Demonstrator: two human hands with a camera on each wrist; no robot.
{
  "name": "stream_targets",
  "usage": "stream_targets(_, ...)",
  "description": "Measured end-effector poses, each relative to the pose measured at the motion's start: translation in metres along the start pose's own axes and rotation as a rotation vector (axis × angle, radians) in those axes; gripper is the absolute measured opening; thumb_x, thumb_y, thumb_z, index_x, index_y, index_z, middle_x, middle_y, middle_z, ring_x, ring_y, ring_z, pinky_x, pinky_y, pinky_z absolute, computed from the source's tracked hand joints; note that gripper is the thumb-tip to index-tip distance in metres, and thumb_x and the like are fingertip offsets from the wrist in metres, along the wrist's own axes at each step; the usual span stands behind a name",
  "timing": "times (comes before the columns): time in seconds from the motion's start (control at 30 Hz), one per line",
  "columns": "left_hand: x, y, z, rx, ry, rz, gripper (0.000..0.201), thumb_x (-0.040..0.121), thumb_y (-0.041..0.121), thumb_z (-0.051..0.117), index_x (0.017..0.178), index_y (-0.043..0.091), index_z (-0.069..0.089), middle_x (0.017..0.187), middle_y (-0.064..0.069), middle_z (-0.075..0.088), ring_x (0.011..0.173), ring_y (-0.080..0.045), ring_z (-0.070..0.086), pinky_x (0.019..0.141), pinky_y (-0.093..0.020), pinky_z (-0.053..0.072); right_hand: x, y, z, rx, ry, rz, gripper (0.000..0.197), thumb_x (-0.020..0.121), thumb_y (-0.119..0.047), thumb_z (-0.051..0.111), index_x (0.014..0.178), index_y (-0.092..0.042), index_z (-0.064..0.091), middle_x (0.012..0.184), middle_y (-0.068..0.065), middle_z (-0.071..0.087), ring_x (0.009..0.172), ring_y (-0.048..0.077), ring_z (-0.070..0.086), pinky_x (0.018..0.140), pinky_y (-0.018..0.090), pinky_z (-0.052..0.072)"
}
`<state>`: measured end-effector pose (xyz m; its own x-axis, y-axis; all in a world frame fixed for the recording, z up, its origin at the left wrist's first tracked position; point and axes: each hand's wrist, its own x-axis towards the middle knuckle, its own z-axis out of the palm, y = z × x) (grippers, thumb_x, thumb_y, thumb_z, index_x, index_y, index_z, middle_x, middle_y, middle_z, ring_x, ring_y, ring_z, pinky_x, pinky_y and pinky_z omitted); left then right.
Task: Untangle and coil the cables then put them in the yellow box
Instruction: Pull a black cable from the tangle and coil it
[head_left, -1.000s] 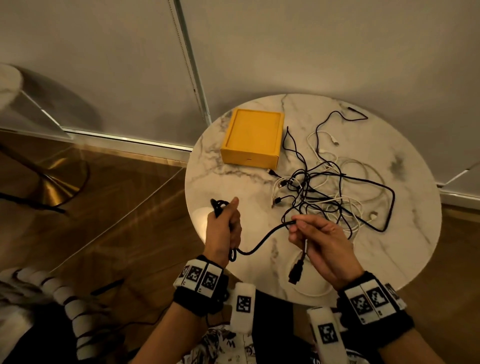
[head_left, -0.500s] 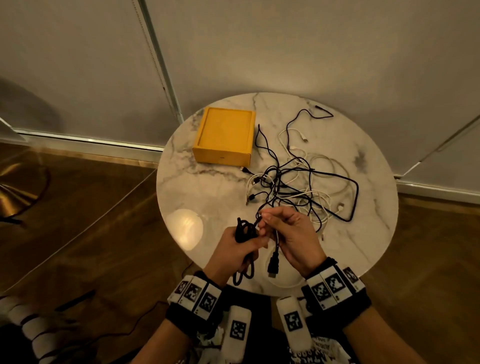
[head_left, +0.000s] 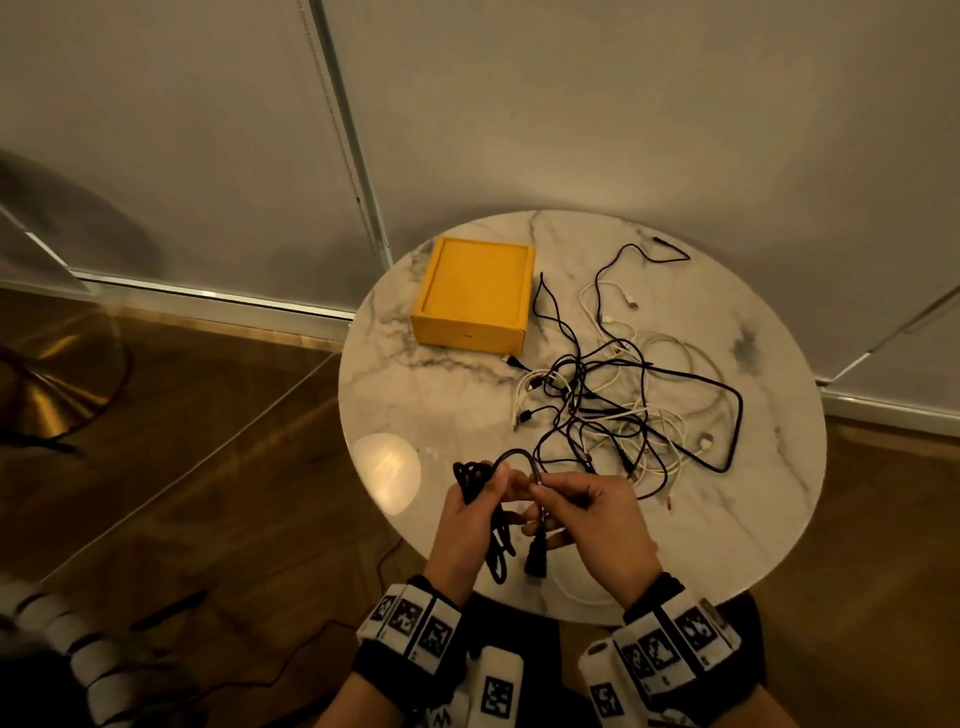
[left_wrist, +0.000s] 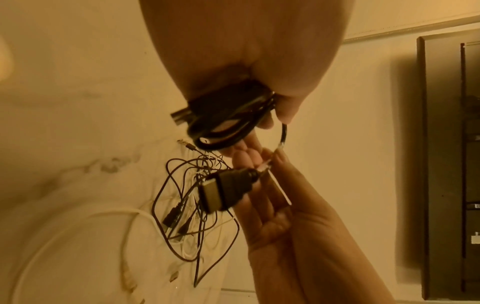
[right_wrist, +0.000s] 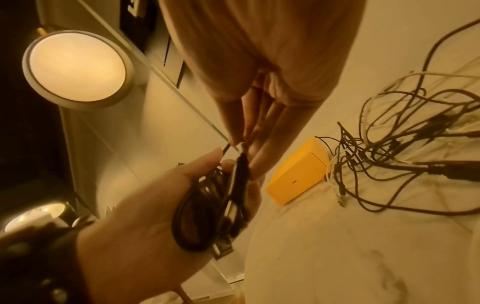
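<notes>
My left hand (head_left: 470, 512) grips a coiled black cable (head_left: 475, 480) over the near edge of the round marble table (head_left: 395, 364). The coil (left_wrist: 228, 131) shows below my palm in the left wrist view, and as dark loops (right_wrist: 205, 207) in the right wrist view. My right hand (head_left: 582, 512) pinches the same cable near its end, and the black plug (head_left: 536, 561) hangs below its fingers. That plug (left_wrist: 226, 190) is large in the left wrist view. A tangle of black and white cables (head_left: 618, 410) lies mid-table. The yellow box (head_left: 475, 291) sits shut at the table's far left.
A wall with a metal strip (head_left: 343, 130) rises behind the table. Wooden floor (head_left: 182, 467) lies to the left, with a brass lamp base (head_left: 47, 395). A round lit lamp (right_wrist: 75, 67) shows in the right wrist view. A white cable loop (head_left: 576, 592) hangs at the table's near edge.
My hands have come together. The loose stretch of black cable between them has been gathered into the coil in my left hand, leaving a short loop and the hanging plug.
</notes>
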<state>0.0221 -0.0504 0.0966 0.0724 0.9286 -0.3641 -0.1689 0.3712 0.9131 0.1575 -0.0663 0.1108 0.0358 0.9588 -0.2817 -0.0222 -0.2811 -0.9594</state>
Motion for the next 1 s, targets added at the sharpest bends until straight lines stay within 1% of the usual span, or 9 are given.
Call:
stream_targets(0.13,-0.001,0.000,0.008,-0.130,0.054,-0.039,0.028,0.099,0.024,0.048,0.092,0.007,0.069,0.086,-0.013,0.072,0.078,-0.025,0.068,0.067,-0.028,0.056,0.000,0.005,0.003,-0.179,0.012,-0.111,0.031,0.092,-0.004,0.058,0.104,-0.029,0.073,0.074,0.004,0.071,0.068,0.018,0.069,0.054,0.030,0.055)
stream_targets(0.27,0.001,0.000,0.012,-0.139,0.011,-0.010,0.022,0.097,0.019,0.052,0.107,0.006,0.068,0.098,-0.011,0.074,0.094,-0.023,0.071,0.074,-0.027,0.056,-0.002,0.010,0.006,-0.442,-0.002,-0.279,0.032,0.092,-0.009,0.057,0.116,-0.027,0.069,0.095,-0.013,0.072,0.086,0.003,0.066,0.073,0.020,0.052)
stream_targets(0.5,0.006,0.000,0.013,-0.191,-0.012,-0.019,0.027,0.098,0.013,0.050,0.090,0.005,0.075,0.098,-0.013,0.074,0.095,-0.023,0.070,0.078,-0.030,0.056,-0.011,0.010,0.016,-0.476,-0.105,-0.329,0.043,0.093,-0.014,0.056,0.134,-0.028,0.054,0.121,-0.020,0.056,0.101,-0.013,0.051,0.081,0.003,0.038)
stream_targets(0.57,0.010,0.003,0.010,-0.271,-0.023,-0.091,0.032,0.100,0.020,0.044,0.105,0.000,0.069,0.112,-0.013,0.071,0.105,-0.019,0.067,0.084,-0.030,0.055,-0.011,0.015,0.017,-0.447,-0.096,-0.329,0.038,0.093,-0.017,0.056,0.130,-0.027,0.057,0.112,-0.017,0.060,0.099,-0.005,0.055,0.079,0.008,0.041)
stream_targets(0.63,0.015,0.005,0.005,-0.381,-0.046,-0.156,0.040,0.101,0.027,0.039,0.096,0.008,0.073,0.120,-0.011,0.068,0.115,-0.019,0.062,0.098,-0.034,0.048,-0.008,0.018,0.015,-0.388,-0.025,-0.312,0.023,0.092,-0.018,0.060,0.112,-0.024,0.070,0.096,-0.012,0.063,0.089,0.004,0.060,0.071,0.015,0.044)
stream_targets(0.73,0.013,0.011,-0.002,-0.486,-0.087,-0.221,0.055,0.100,0.032,0.039,0.058,0.018,0.071,0.094,-0.006,0.074,0.097,-0.017,0.067,0.093,-0.034,0.047,-0.007,0.019,0.012,-0.324,0.014,-0.285,0.008,0.084,-0.018,0.071,0.085,-0.024,0.076,0.081,-0.008,0.064,0.076,0.010,0.061,0.065,0.019,0.044)
stream_targets(0.83,0.008,0.013,-0.002,-0.549,-0.112,-0.256,0.056,0.099,0.036,0.041,0.051,0.017,0.065,0.070,-0.002,0.066,0.076,-0.016,0.067,0.082,-0.039,0.051,-0.006,0.014,0.016,-0.286,-0.029,-0.213,0.005,0.079,-0.018,0.076,0.078,-0.019,0.072,0.079,-0.007,0.064,0.073,0.010,0.061,0.065,0.019,0.043)
stream_targets(0.93,0.009,0.013,-0.002,-0.544,-0.137,-0.245,0.046,0.093,0.041,0.045,0.066,0.016,0.072,0.091,-0.004,0.072,0.095,-0.018,0.068,0.096,-0.047,0.048,-0.001,0.015,0.019,-0.151,-0.082,-0.052,0.010,0.080,-0.017,0.076,0.082,-0.014,0.067,0.092,0.005,0.066,0.081,0.012,0.064,0.070,0.020,0.047)
stream_targets(1.0,0.009,0.015,-0.003,-0.481,-0.211,-0.237,0.046,0.090,0.047,0.042,0.090,0.016,0.076,0.119,-0.005,0.068,0.116,-0.015,0.061,0.109,-0.047,0.038,-0.001,0.013,0.019,0.006,-0.144,0.042,0.008,0.082,-0.013,0.073,0.085,-0.013,0.066,0.091,0.007,0.067,0.081,0.022,0.065,0.074,0.036,0.052)
